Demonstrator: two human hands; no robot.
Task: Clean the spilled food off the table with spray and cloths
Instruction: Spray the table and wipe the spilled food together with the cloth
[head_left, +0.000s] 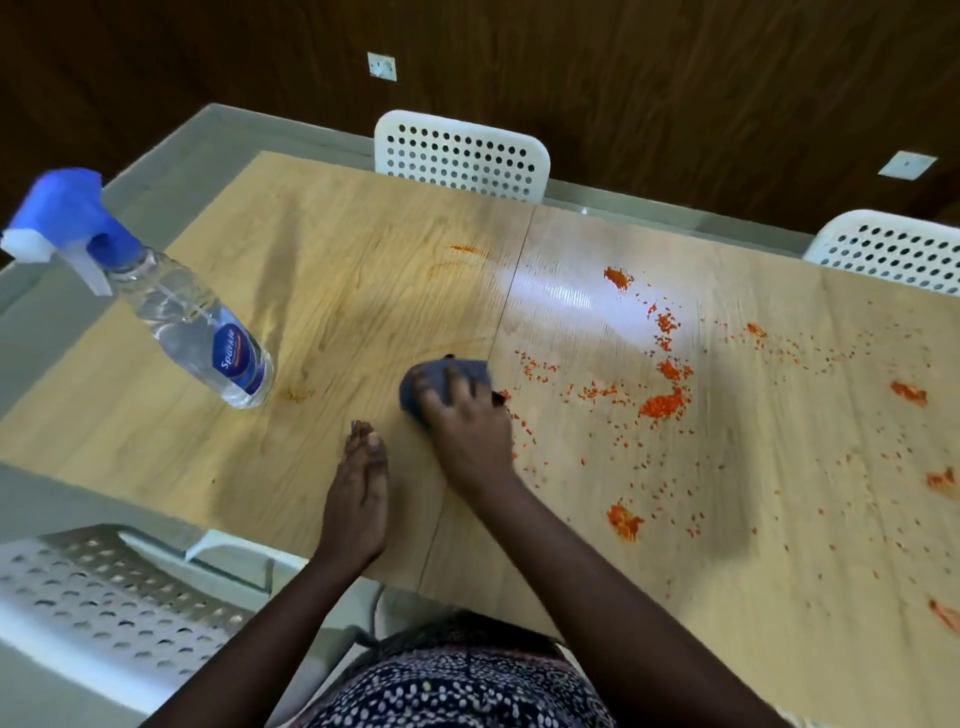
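A grey cloth (441, 376) is bunched on the wooden table (779, 493) near its middle seam, and my right hand (465, 426) presses down on it, fingers gripping it. My left hand (361, 493) rests flat on the table just left of the cloth, fingers together, holding nothing. Orange spilled food (662, 402) lies in clumps and scattered grains over the right half of the table, starting right beside the cloth. A clear spray bottle (192, 322) with a blue trigger head stands on the left part of the table. Faint orange smears (467, 249) mark the far middle.
White perforated chairs stand around the table: one at the far side (462, 156), one at the far right (893, 249), one at my near left (104, 597). The near table edge runs just in front of my body.
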